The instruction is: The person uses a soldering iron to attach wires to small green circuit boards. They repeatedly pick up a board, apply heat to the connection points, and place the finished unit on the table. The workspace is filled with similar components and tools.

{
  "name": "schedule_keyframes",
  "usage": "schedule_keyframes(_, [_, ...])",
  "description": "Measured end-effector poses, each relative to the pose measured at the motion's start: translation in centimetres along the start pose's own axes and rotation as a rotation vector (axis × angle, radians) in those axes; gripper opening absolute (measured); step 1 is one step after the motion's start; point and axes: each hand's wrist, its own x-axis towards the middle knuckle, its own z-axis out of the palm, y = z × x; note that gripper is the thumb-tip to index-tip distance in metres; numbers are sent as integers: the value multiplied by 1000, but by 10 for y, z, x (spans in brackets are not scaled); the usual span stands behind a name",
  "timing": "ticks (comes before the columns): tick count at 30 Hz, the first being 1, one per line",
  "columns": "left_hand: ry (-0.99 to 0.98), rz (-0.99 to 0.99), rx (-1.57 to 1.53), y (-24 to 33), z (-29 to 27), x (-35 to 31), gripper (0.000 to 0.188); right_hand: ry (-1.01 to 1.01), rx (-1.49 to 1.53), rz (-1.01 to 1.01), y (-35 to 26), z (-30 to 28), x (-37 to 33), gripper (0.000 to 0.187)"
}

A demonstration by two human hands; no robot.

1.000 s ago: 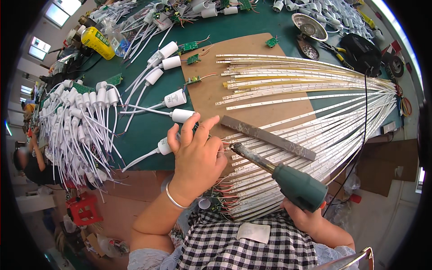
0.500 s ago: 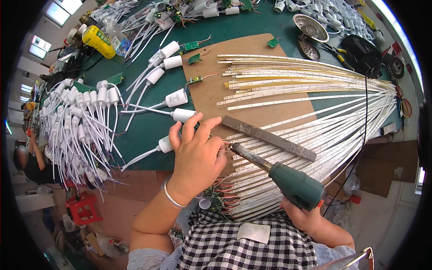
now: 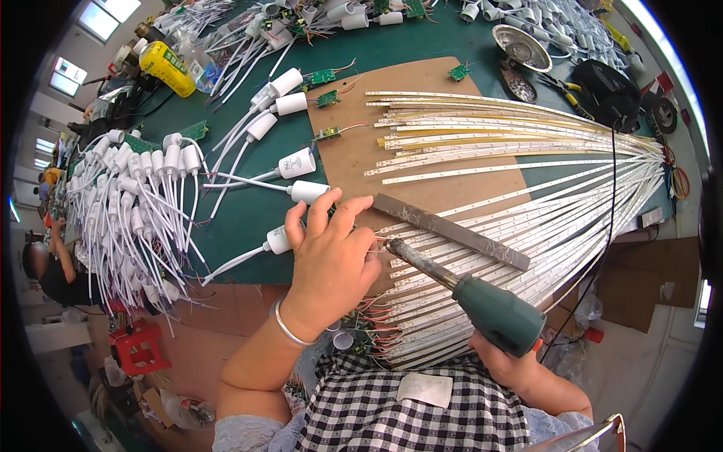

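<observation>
Worktop (image 3: 237, 237) green; its near edge shows left of the left wrist, with tiled floor (image 3: 218, 309) beyond it. A brown board (image 3: 343, 169) lies on top, its left edge running beside a row of white lamp caps (image 3: 297, 163).

Hands: apart. Left hand (image 3: 331, 264) over the board's left side, fingers bent and spread, tips near thin wires; cannot tell whether thumb and finger pinch one. Right hand (image 3: 506, 358) wrapped round the green handle of a soldering iron (image 3: 501, 313), low at the near side. The iron slants up and leftward; its dark tip is just beside the left thumb and the wires, so the gap between tip and left hand is narrow.

LED strips (image 3: 452, 141) fan from a gathered bundle at right to loose ends on the board, one group far, one near. Near group reaches the checked apron (image 3: 422, 426). A grey bar (image 3: 452, 231) lies aslant across the near group, behind the iron.

Room: bare board shows between the caps and the far strip ends; bare green worktop between the caps and the heaped lamp caps (image 3: 143, 173) at left. Far right crowded: metal dish (image 3: 521, 47), pliers (image 3: 565, 94).
</observation>
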Motion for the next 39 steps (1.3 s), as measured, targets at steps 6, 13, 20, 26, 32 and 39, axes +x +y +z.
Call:
schedule_keyframes(6, [-8, 0, 0, 1, -1, 0, 9, 35, 7, 21, -2, -1, -3, 21])
schedule_keyframes(13, [5, 6, 8, 0, 0, 0, 8, -25, -48, -48, -2, -3, -1, 22])
schedule_keyframes(20, [-3, 4, 12, 0, 0, 0, 7, 40, 126, 55, 0, 0, -5, 24])
schedule_keyframes(26, [-29, -3, 2, 2, -3, 1, 5, 67, 76, 39, 7, -1, -7, 26])
schedule_keyframes(32, [-33, 2, 11, 3, -3, 1, 5, 128, 231, 113, 5, 0, -9, 25])
schedule_keyframes(39, [-16, 1, 30, 2, -2, 0, 8, 9, 94, -101, 20, -8, -11, 42])
